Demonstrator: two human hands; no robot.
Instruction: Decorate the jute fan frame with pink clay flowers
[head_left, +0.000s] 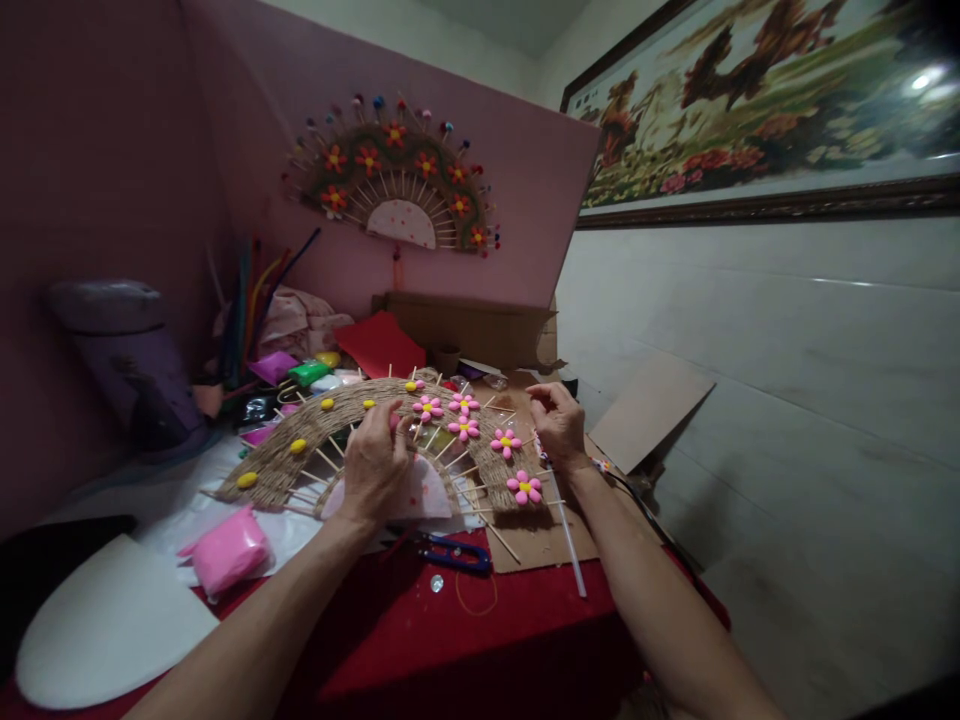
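A half-round fan of woven twine (281, 455) on thin sticks lies across the table. Several pink flowers with yellow centres (506, 443) sit on its right part, and lone yellow ovals (298, 446) dot the left. Over the fan's middle, my left hand (377, 460) is closed, its thumb and fingertips pinching a small piece of pink clay (394, 421). My right hand (559, 420) is raised beyond the fan's right edge, fingers curled in; whatever lies between its fingertips is too small to make out.
A pink clay packet (229, 550), dark blue snips (454, 553) and a clear stick (568, 540) lie near the front. Cardboard (517, 550) lies under the fan's right side. A finished fan (394, 175) hangs on the back panel. A purple container (131, 360) stands left.
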